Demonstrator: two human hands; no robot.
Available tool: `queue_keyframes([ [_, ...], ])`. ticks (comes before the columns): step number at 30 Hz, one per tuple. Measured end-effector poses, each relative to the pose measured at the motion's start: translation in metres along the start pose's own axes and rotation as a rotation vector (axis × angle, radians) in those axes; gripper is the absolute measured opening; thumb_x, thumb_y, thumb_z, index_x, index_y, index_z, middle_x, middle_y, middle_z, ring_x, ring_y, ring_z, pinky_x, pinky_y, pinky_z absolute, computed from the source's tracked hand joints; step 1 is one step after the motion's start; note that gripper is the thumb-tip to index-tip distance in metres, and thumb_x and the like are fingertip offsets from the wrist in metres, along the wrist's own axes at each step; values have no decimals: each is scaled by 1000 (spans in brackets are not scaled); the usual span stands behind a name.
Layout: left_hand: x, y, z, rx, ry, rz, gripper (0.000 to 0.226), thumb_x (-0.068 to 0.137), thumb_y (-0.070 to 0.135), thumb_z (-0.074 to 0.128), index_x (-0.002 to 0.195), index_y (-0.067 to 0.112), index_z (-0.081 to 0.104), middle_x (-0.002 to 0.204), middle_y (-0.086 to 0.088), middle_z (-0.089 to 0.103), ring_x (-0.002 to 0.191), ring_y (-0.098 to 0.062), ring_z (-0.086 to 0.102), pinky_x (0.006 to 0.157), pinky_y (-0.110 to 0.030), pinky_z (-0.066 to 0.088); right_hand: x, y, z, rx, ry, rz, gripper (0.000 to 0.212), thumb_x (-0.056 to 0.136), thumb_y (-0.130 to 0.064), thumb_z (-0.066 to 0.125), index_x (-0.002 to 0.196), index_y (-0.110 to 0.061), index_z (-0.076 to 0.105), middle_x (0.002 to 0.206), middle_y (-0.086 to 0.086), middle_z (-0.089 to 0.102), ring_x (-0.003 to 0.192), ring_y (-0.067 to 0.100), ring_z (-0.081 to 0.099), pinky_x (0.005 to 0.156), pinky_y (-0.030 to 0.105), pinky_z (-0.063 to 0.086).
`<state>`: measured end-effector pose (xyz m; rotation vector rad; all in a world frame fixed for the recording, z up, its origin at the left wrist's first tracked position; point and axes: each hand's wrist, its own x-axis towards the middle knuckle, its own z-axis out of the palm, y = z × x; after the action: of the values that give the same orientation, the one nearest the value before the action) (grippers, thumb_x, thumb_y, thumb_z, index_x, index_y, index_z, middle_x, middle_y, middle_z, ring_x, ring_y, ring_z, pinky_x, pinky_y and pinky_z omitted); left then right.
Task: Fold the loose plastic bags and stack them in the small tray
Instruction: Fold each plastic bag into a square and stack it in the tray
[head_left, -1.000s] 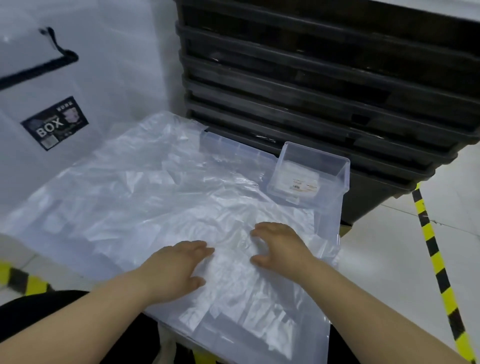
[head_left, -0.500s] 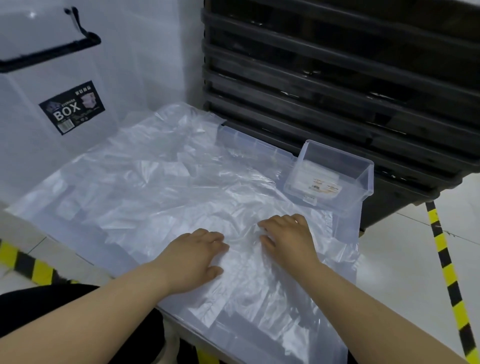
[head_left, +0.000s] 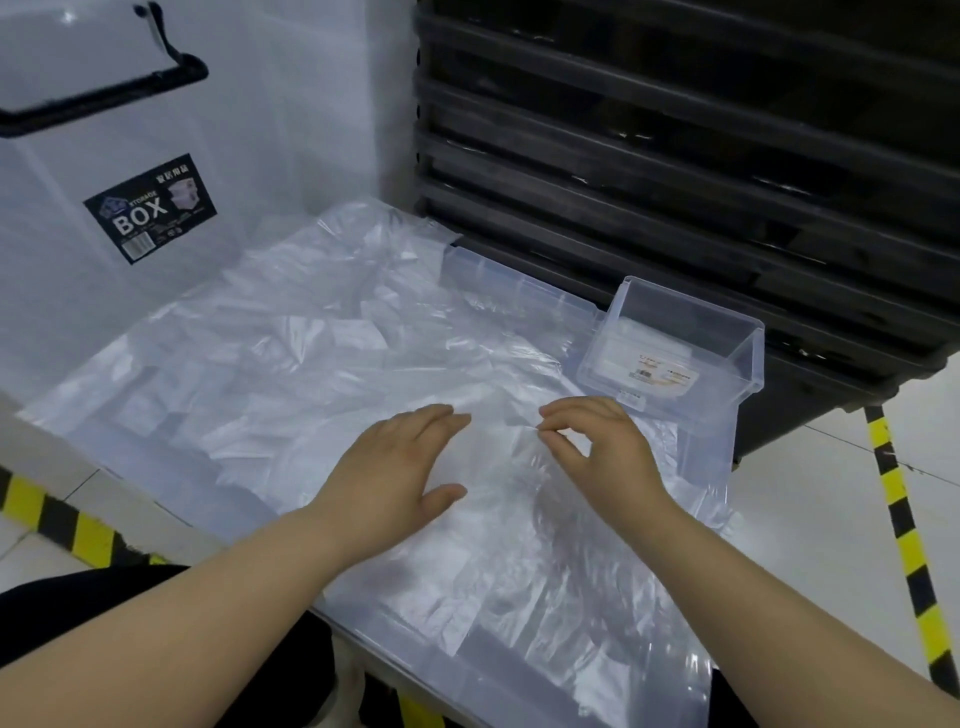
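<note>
At far left stands a large clear storage box (head_left: 130, 171), and before it the loose plastic bags (head_left: 291, 374) lie spread in overlapping layers across a clear lid. The left hand (head_left: 400, 467) rests flat and released on the sheet, while the right hand (head_left: 597, 447) pinches an edge of the film between thumb and fingertips, just in front of the small tray (head_left: 748, 358) at the right. Because the film is thin and slippery, the pinch may well catch two layers or slip, skewing the fold.
</note>
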<state>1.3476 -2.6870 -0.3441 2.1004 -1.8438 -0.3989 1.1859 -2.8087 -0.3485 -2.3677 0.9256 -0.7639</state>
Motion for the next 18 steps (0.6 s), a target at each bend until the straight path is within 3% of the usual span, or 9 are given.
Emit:
queue_keyframes([
  [2, 1, 0, 1, -13, -69, -2, 75, 82, 62, 38, 145, 26, 21, 153, 4, 19, 139, -13, 23, 106, -18, 15, -1, -3, -14, 185, -165, 144, 16, 83, -4, 65, 75, -18, 67, 88, -13, 63, 84, -6, 54, 77, 0, 36],
  [4, 5, 2, 0, 64, -201, 12, 73, 89, 54, 46, 146, 31, 9, 155, 10, 6, 140, -7, 12, 109, -18, 9, -3, 1, -31, 245, -296, 241, 24, 86, -7, 61, 73, -26, 62, 87, -18, 62, 74, -9, 56, 73, 5, 42],
  [7, 6, 6, 5, 78, -326, 70, 76, 88, 51, 50, 147, 32, 6, 155, 10, 2, 141, -8, 8, 110, -19, 7, -6, 17, -56, 145, -358, 353, 18, 87, -10, 60, 77, -25, 63, 89, -14, 62, 70, -3, 55, 68, 14, 42],
  [10, 2, 7, 10, 88, -431, 112, 78, 87, 53, 51, 147, 33, 5, 155, 9, -1, 142, -8, 3, 111, -20, 3, -15, 40, -71, -35, -300, 420, 9, 89, -9, 58, 87, -15, 64, 97, -6, 58, 77, 0, 49, 71, 8, 29],
  [12, -1, 7, 14, 127, -509, 131, 79, 87, 53, 50, 147, 33, 3, 156, 9, -5, 142, -8, -2, 111, -21, 0, -22, 53, -71, -180, -226, 403, 14, 90, -9, 56, 98, -9, 67, 105, 1, 59, 96, 11, 49, 75, 10, 27],
  [15, -2, 6, 20, 182, -559, 137, 79, 88, 53, 49, 147, 31, 1, 155, 7, -14, 142, -9, -11, 112, -24, -4, -29, 60, -62, -418, -178, 270, 27, 90, -14, 58, 115, -7, 63, 125, 6, 57, 121, 24, 45, 97, 20, 26],
  [17, -1, 6, 21, 197, -564, 125, 79, 89, 52, 48, 147, 30, -2, 154, 6, -16, 142, -10, -13, 112, -24, -6, -33, 44, -53, -475, -170, 150, 34, 84, -21, 64, 115, -6, 63, 122, 10, 59, 115, 29, 54, 100, 30, 35],
  [18, -1, 6, 22, 201, -563, 121, 79, 89, 52, 47, 147, 30, -2, 154, 5, -16, 142, -10, -13, 112, -25, -6, -39, 32, -46, -449, -199, 55, 37, 76, -26, 67, 107, -5, 67, 113, 12, 65, 104, 31, 62, 92, 36, 43],
])
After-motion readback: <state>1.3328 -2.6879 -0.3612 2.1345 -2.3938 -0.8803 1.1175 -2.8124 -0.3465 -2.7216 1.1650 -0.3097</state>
